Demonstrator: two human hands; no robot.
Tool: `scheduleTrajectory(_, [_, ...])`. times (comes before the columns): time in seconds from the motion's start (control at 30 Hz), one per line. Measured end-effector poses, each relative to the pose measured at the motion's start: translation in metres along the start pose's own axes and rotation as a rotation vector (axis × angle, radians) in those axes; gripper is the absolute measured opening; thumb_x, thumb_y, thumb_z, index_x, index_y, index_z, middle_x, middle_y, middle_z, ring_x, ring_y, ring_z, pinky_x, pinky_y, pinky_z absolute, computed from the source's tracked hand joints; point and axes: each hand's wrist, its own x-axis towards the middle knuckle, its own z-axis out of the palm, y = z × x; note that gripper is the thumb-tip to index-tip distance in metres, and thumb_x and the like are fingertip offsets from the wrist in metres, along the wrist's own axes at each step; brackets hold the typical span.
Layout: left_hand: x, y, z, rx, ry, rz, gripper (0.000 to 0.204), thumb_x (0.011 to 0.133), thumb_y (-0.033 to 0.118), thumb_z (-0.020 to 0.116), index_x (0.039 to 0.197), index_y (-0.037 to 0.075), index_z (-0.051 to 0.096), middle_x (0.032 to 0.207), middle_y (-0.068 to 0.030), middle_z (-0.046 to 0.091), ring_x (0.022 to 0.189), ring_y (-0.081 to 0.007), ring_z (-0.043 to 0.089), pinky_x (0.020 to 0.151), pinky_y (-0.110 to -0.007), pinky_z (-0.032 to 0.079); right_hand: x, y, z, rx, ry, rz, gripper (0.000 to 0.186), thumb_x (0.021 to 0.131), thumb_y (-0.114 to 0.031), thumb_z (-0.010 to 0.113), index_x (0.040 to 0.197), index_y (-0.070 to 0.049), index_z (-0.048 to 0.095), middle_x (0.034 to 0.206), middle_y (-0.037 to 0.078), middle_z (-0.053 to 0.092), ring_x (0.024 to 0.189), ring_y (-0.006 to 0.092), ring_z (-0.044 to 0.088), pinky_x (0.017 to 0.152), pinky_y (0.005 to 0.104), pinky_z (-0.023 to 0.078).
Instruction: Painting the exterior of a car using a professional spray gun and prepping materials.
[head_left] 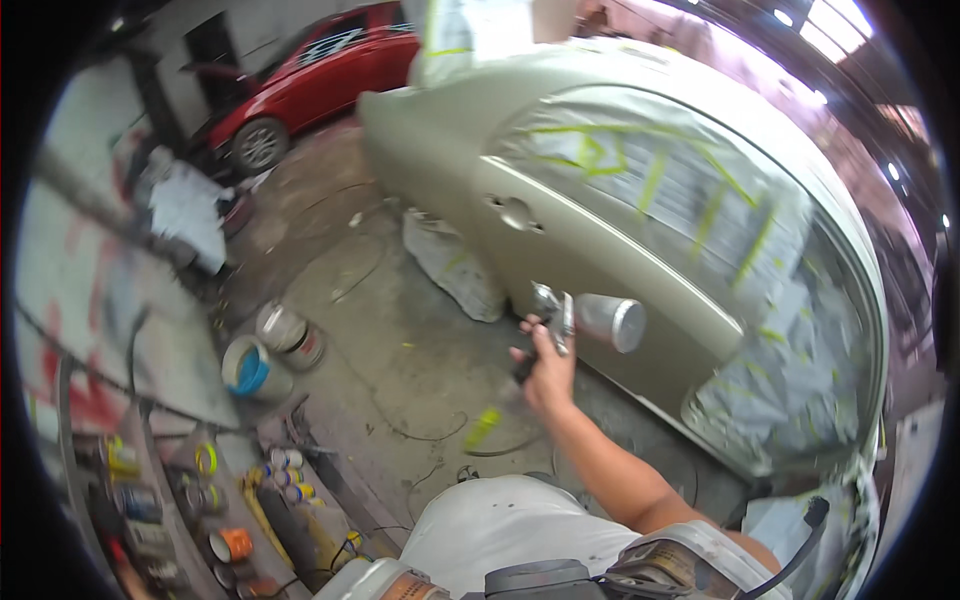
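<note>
Grip closed, the right hand (550,380) held a metal spray gun (567,318) just right of the frame's center, beside a beige car door (565,250). Rigid, smooth and probably weighted toward its cup (610,322), the gun seemed best held by its body. A dark hose (505,453) curved across the floor (385,320) at lower center; a blue-lined bucket (250,372) stood at left.

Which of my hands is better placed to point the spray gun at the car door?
Probably your right hand: it already grips the spray gun, which appears in front of the lower car door from this view. I can't make out your left hand.
</note>
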Motion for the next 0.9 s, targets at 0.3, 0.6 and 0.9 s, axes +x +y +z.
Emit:
scheduleTrajectory(0.3, [-0.023,0.177,0.041,-0.035,-0.18,0.348,0.055,0.098,0.04,0.045,0.132,-0.003,0.052,0.133,-0.0236,0.051,0.123,-0.0325,0.05,0.103,-0.038,0.037,-0.024,-0.024,0.022,0.052,-0.304,0.067,0.057,0.097,-0.025,0.058,0.147,-0.019,0.033,0.125,-0.003,0.055,0.106,0.0073,0.054,0.074,0.0288,0.054])
scheduleTrajectory(0.6, [-0.1,0.241,0.076,0.053,-0.434,0.507,0.052,0.098,0.036,0.046,0.135,0.0,0.051,0.14,-0.0194,0.048,0.13,-0.0299,0.045,0.108,-0.036,0.032,-0.02,-0.076,-0.116,-0.096,0.021,-0.116,0.065,0.095,-0.023,0.059,0.152,-0.02,0.028,0.132,0.003,0.05,0.095,0.0086,0.054,0.057,0.0225,0.053])
scheduleTrajectory(0.9, [-0.194,0.275,0.115,0.038,-0.585,0.615,0.05,0.098,0.031,0.047,0.138,0.002,0.049,0.146,-0.0153,0.044,0.136,-0.0273,0.04,0.113,-0.035,0.027,-0.039,-0.102,-0.227,0.072,0.424,-0.106,0.052,0.097,-0.02,0.056,0.145,-0.021,0.036,0.099,-0.003,0.053,0.084,0.0054,0.053,0.055,0.0224,0.05])
